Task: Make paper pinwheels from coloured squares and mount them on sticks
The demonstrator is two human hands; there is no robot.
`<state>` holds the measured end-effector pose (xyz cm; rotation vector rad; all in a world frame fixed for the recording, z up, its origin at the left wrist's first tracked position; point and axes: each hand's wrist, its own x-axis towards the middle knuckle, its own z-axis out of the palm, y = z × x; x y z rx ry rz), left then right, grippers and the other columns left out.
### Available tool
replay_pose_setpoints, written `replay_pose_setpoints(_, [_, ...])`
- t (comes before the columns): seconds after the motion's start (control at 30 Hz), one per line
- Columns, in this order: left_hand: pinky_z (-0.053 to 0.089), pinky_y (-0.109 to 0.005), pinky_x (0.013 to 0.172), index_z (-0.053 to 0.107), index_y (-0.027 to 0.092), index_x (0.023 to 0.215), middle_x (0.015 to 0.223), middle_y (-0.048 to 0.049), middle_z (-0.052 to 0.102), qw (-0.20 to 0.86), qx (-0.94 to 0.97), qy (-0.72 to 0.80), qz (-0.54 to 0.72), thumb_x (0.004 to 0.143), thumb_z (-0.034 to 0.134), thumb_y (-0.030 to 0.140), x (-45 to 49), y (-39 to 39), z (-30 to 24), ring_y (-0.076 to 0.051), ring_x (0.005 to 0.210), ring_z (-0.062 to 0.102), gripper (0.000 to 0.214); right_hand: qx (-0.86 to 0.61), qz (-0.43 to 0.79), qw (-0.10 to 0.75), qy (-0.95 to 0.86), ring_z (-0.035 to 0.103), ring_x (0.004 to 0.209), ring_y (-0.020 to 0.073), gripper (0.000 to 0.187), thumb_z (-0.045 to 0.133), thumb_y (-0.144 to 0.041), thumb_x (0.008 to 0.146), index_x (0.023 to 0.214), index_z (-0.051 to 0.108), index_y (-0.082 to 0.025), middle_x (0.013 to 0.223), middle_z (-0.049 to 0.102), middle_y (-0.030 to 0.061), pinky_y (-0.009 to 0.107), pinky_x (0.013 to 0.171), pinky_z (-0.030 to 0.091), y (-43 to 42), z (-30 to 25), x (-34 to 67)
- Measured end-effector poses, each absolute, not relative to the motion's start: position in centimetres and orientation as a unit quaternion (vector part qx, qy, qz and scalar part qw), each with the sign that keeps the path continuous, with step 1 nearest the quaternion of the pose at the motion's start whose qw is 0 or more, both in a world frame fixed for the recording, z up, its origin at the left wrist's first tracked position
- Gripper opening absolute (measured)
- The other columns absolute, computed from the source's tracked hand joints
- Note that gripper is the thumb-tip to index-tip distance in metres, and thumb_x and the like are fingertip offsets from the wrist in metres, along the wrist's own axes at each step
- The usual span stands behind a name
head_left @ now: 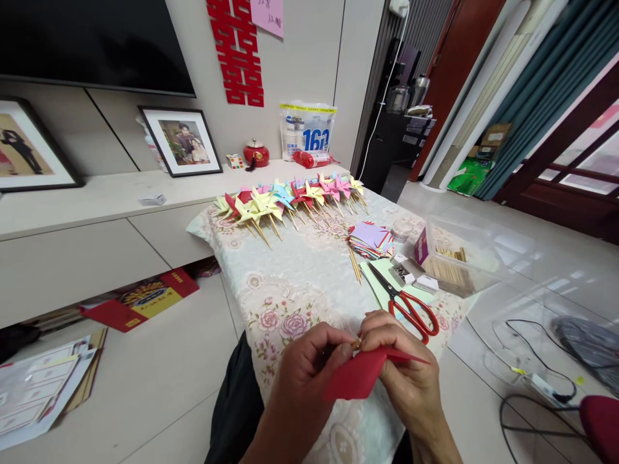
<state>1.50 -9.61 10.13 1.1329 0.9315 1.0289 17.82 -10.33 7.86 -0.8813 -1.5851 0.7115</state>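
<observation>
Both of my hands meet over the near end of the table. My left hand (309, 364) pinches a small pin-like thing at the top of a folded red paper (360, 374). My right hand (403, 367) grips the same red paper from the right, fingers curled round it. Red-handled scissors (406, 304) lie on a pale green sheet (380, 277) just beyond my right hand. A stack of coloured paper squares (371, 238) and a few wooden sticks (355, 264) lie farther back. A row of finished paper pinwheels (290, 200) covers the far end.
The table carries a floral cloth (290, 283). A clear plastic box (459, 258) with sticks and a small jar (401, 231) stand at the right edge. Framed photos (181, 142) lean on the low white cabinet. Papers (43, 386), cables (536, 367) lie on the floor.
</observation>
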Motion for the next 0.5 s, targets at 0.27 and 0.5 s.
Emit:
replay_pose_setpoints(0.27, [0.037,-0.023,0.056,0.068,0.017,0.076,0.064,0.0019,0.056,0.631,0.503,0.402,0.432,0.087,0.063,0.037,1.29,-9.60,10.14,-0.010,0.058,0.043,0.023,-0.369,0.307,0.552,-0.682,0.057,0.084,0.0190,0.010,0.060,-0.031,0.098,0.093,0.065,-0.025,0.087,0.061,0.0023,0.031,0.075,0.045,-10.24,7.82,18.09])
replay_pose_setpoints(0.5, [0.039,-0.024,0.062,0.069,0.017,0.078,0.070,0.0000,0.061,0.618,0.531,0.403,0.418,0.090,0.061,0.040,0.99,-9.55,9.83,-0.012,0.065,0.049,0.027,-0.371,0.313,0.546,-0.683,0.058,0.085,0.0190,0.010,0.060,-0.031,0.098,0.092,0.065,-0.025,0.087,0.061,0.0022,0.031,0.075,0.046,-10.41,7.98,18.10])
